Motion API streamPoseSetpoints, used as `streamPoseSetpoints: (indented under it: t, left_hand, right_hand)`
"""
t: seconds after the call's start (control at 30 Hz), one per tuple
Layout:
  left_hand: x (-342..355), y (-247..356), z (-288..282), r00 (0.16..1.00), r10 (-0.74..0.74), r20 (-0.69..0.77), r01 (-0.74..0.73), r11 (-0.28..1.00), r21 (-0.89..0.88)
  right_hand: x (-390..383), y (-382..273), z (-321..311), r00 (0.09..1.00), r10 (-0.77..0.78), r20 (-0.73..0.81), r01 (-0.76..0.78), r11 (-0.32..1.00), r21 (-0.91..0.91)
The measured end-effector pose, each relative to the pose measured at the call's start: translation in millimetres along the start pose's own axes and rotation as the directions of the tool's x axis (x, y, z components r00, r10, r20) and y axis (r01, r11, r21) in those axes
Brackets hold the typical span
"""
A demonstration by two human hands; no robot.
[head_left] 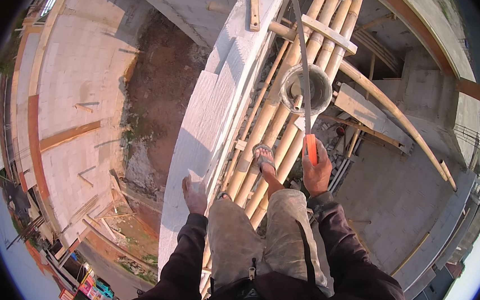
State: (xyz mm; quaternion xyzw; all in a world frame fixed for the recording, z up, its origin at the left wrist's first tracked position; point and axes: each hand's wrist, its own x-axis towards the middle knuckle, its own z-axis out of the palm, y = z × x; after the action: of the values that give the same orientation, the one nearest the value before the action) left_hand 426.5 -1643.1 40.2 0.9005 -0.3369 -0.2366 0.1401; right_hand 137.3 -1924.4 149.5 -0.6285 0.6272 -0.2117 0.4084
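Observation:
My right hand (pixel 317 170) is wrapped round the orange handle of a handsaw (pixel 306 70). Its long grey blade points forward and crosses above a mortar-stained bucket (pixel 328 95). A tool with a short round handle (pixel 298 102) stands in the bucket; its lower part is hidden. To the left, my left hand (pixel 195 195) rests on the top of a pale block wall (pixel 197 118), with its fingers apart and nothing in it. A hammer-like tool (pixel 255 10) with a wooden handle lies farther along the wall top.
My sandalled feet stand on bamboo poles (pixel 271 116) laid as a walkway beside the wall. A wooden crosspiece (pixel 329 34) spans them farther off. On both sides the ground lies far below, with rubble (pixel 337 138) at right. A bamboo pole (pixel 395 108) slants out rightward.

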Motion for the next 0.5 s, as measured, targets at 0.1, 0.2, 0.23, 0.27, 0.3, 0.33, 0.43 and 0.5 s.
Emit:
streamPoseSetpoints:
  t: [0.1,0.2,0.23,0.27,0.3,0.33,0.43,0.5]
  left_hand:
    - [50.4,29.5,12.3,0.999,-0.040,-0.034,0.044,0.990,0.134]
    - [113.6,67.4,32.9,0.999,-0.024,0.034,0.014,0.966,0.260]
    - [136.0,80.2,41.7,0.997,-0.018,0.075,-0.006,0.954,0.300]
    - [157.4,92.5,51.4,0.996,0.050,0.069,-0.069,0.951,0.302]
    - [177.6,104.1,61.2,0.985,0.171,0.007,-0.165,0.939,0.303]
    - [194.1,113.9,70.0,0.974,0.228,0.010,-0.218,0.920,0.327]
    - [228.7,129.8,85.7,0.912,0.408,-0.050,-0.368,0.864,0.343]
    - [244.5,124.1,81.5,0.939,0.333,0.091,-0.343,0.871,0.352]
  right_hand:
    - [25.3,67.4,-53.6,0.971,0.149,-0.186,-0.155,0.988,-0.018]
    - [9.8,129.1,-87.9,0.834,0.490,-0.254,-0.472,0.872,0.130]
    - [-2.5,146.9,-93.6,0.818,0.524,-0.237,-0.461,0.844,0.273]
    - [-15.2,163.4,-99.1,0.743,0.637,-0.207,-0.551,0.757,0.350]
    - [-28.8,178.3,-101.2,0.735,0.643,-0.214,-0.550,0.750,0.367]
    - [-43.3,190.8,-103.2,0.680,0.700,-0.218,-0.617,0.708,0.345]
    - [-80.7,217.3,-99.1,0.591,0.785,-0.182,-0.730,0.618,0.292]
    - [-96.5,226.2,-92.6,0.548,0.818,-0.173,-0.784,0.575,0.233]
